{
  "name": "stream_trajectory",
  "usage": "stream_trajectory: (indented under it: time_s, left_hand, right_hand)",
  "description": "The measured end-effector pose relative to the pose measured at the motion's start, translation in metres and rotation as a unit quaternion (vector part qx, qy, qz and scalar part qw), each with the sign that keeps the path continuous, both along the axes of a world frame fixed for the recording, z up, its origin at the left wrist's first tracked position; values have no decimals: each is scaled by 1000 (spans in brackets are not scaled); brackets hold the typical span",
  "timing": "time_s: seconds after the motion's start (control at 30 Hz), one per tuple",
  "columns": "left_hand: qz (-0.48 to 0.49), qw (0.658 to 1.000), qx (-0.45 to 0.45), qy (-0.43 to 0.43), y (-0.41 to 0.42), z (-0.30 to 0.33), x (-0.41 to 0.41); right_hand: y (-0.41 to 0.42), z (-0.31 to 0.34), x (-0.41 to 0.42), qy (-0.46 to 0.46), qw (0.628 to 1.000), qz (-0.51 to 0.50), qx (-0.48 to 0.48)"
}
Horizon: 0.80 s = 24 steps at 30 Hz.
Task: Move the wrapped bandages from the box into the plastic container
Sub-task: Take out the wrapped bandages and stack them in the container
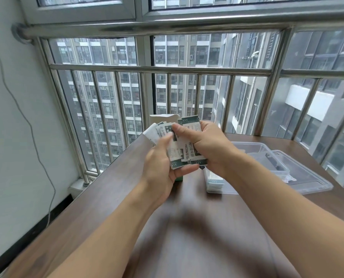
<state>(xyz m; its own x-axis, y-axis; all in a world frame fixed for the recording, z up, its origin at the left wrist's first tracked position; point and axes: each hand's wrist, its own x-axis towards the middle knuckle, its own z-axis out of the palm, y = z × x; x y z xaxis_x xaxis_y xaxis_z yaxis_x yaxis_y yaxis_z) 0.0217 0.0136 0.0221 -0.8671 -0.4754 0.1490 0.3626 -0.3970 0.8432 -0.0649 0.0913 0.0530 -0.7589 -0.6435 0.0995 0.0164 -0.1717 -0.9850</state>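
Both hands are up over the desk (111, 197) gripping a messy stack of wrapped bandages (184, 146), left hand (163, 167) curled under and right hand (209, 145) clamped on top. Box (164, 119) sits just behind them, and the plastic container (267, 149) is off to the right on the desk.

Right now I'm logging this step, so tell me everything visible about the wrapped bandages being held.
The wrapped bandages are a loose, fanned bundle of flat white paper wrappers with dark green borders and printed text. Both hands grip them above the wooden table: left hand from below, right hand from above.
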Motion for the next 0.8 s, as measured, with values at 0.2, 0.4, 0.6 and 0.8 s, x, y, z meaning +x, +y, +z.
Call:
stream_trajectory:
  time_s: [0.2, 0.4, 0.6, 0.8]
  left_hand:
    - [11, 1000, -6, 12, -1, -1, -2]
    - [52, 998, -34, 18, -1, -3, -1]
    - [63, 998, 9, 30, -3, 0, -2]
    - [73, 997, 10, 17, -5, -1, -3]
  right_hand:
    - [-1, 1, 3, -22, 997, -50, -54]
    - [-1, -2, 3, 0, 1000, 11, -12]
    - [2, 4, 10, -16, 999, -31, -34]
    - [-1, 4, 4, -18, 997, -61, -47]
